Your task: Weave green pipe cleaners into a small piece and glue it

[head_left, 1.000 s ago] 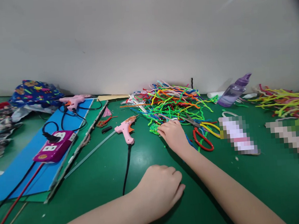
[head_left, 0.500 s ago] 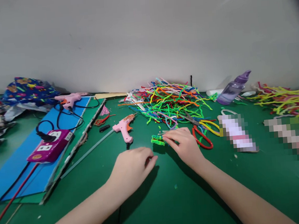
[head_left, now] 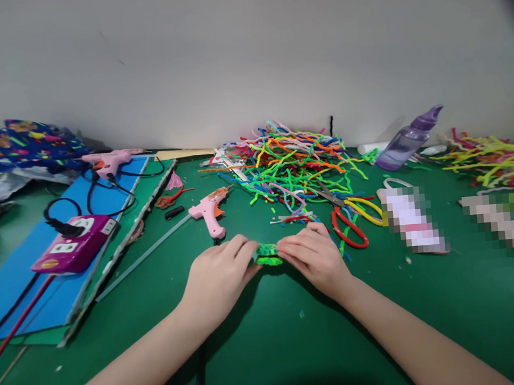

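A small green and blue fuzzy piece (head_left: pixel 268 251) is pinched between both hands, above the green table. My left hand (head_left: pixel 221 278) grips its left end with thumb and fingers. At its right end, my right hand (head_left: pixel 318 259) holds it the same way. Bright green shows along its lower edge. Beyond the hands lies a heap of colourful pipe cleaners (head_left: pixel 290 166). Scissors (head_left: pixel 348 218) with red and yellow handles rest right of my right hand. Behind my left hand is a pink glue gun (head_left: pixel 209 214) with a long clear stick.
A purple power strip (head_left: pixel 76 242) and another pink glue gun (head_left: pixel 112 163) lie on a blue board (head_left: pixel 28 281) at left, with cables. Patterned fabric (head_left: pixel 35 144) is behind. At right are a purple bottle (head_left: pixel 407 142), a pixelated item (head_left: pixel 413 222) and more pipe cleaners (head_left: pixel 499 161).
My left hand has moved right and up and now grips the left end of the green and blue piece. My right hand still holds it, slightly lower in view. The camera view has shifted a little.
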Tool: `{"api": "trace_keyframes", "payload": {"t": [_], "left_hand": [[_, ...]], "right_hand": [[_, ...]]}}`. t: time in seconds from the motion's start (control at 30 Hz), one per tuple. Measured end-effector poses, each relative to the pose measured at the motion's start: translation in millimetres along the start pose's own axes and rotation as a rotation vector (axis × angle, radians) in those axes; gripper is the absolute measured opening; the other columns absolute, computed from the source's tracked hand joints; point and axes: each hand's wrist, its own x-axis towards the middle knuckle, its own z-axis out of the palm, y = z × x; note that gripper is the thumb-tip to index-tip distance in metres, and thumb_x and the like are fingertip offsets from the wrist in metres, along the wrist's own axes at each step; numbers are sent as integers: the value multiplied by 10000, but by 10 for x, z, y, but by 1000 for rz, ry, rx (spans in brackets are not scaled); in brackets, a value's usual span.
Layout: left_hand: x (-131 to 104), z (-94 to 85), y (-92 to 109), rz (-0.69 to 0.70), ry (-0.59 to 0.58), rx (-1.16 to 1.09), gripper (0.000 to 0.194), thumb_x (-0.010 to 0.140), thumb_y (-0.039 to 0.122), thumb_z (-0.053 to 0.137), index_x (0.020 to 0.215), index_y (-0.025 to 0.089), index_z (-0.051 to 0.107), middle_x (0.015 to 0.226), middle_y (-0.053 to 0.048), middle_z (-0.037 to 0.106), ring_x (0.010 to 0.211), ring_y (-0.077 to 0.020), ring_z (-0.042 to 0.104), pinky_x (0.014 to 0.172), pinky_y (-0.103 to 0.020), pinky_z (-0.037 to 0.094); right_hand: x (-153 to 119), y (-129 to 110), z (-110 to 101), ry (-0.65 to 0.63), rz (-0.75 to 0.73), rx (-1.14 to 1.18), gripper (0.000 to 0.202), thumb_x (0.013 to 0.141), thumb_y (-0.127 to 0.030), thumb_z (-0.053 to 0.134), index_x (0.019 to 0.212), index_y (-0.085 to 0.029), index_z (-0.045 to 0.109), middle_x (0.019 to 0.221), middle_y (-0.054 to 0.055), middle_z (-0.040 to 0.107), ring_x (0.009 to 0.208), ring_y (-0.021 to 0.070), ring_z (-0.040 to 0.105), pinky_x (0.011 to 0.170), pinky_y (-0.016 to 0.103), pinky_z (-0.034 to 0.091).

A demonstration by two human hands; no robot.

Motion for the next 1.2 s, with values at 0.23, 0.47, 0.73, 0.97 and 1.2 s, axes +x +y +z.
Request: {"api": "trace_keyframes", "payload": {"t": [0.23,0.47,0.73,0.97,1.2], "left_hand": [[-17,27,0,9,95,-68,138,890,280,502,988,222,581,961,3,652,688,-141,627,613,-271,467],[-5,45,0,63,162,-150,152,894,258,499,991,185,589,1007,-34,674,816,-154,633,723,-278,489],[-11,77,35,75,167,-370,117,886,201,510,958,173,597,900,-37,690,815,-149,607,757,-282,487],[-13,85,45,88,126,-327,83,880,189,507,885,153,581,827,-40,664,773,-164,587,711,-300,482],[3,76,-2,63,173,-337,266,876,310,533,1098,165,532,991,-83,671,920,-191,616,826,-341,480]], "right_hand": [[19,-24,11,-55,9,120,250,815,-316,640,1033,-207,590,953,42,706,889,179,632,885,396,396],[10,0,37,-61,8,162,233,845,-294,608,1060,-206,590,936,47,701,894,166,637,943,404,421],[-18,1,38,-25,-21,206,141,846,-277,607,969,-213,632,840,30,710,820,157,640,825,357,489],[-10,-50,45,-76,6,193,109,865,-241,574,940,-194,638,834,42,708,815,168,633,820,359,485],[16,-76,26,-10,285,386,143,820,-305,617,924,-211,646,874,30,706,811,154,657,756,286,523]]}}
